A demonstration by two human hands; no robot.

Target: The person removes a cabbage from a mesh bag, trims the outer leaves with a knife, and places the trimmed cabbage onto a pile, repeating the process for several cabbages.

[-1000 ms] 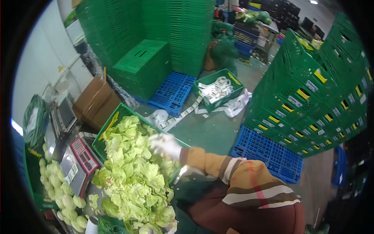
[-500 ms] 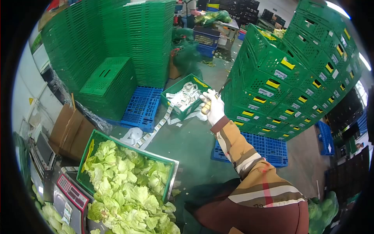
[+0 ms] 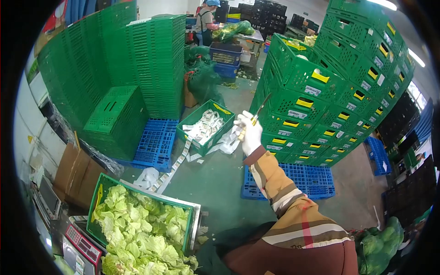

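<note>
My right hand (image 3: pixel 250 136), in a white glove, is closed around the handle of a knife (image 3: pixel 263 106). The blade points up and away, in front of the stacked green crates. Left of the hand, on the floor, a green crate (image 3: pixel 212 145) holds a heap of printed label strips (image 3: pixel 206 126). One strip trails out of it toward the lower left. Nearer to me, a green crate (image 3: pixel 189 229) is piled with leafy lettuce (image 3: pixel 137 224), some of it over the near edge. My left hand is out of view.
Tall stacks of green crates (image 3: pixel 293 101) stand on a blue pallet (image 3: pixel 309 181) at right. Folded green crates (image 3: pixel 158 68) rise at left on another blue pallet (image 3: pixel 158 142). A red-framed scale (image 3: pixel 82 243) sits lower left. Farther back, a person (image 3: pixel 205 23) works at a table.
The view has tilted up and shifted right, bringing more of the co-worker into sight. My right hand still grips the knife, whose blade now shows more clearly.
</note>
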